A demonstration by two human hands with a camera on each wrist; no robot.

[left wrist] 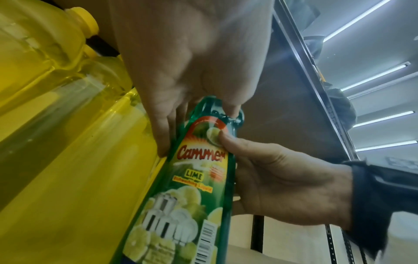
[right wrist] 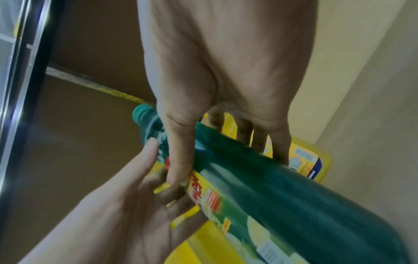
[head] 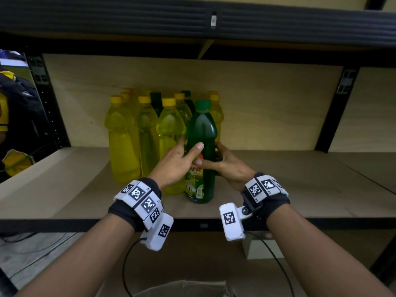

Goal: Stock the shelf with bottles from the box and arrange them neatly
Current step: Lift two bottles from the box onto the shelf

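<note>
A green lime-liquid bottle (head: 201, 129) (left wrist: 199, 178) (right wrist: 282, 187) with a green cap stands upright on the shelf board (head: 278, 185), at the right front of a cluster of several yellow bottles (head: 122, 142) (left wrist: 68, 160). My right hand (head: 222, 161) (right wrist: 214, 110) grips it at mid-height, thumb on the front label and fingers curled round the back. My left hand (head: 182, 157) (left wrist: 181, 80) lies against its left side with straight fingers slipped between it and a yellow bottle, thumb resting across the front. Two dark green bottles stand further back in the cluster.
The shelf board stretches bare to the right of the bottles. The upper shelf beam (head: 192, 20) hangs low overhead. Black uprights (head: 336, 108) frame the bay. A cardboard box rim (head: 182, 286) shows below the shelf edge, with cables and a white block (head: 257, 247) nearby.
</note>
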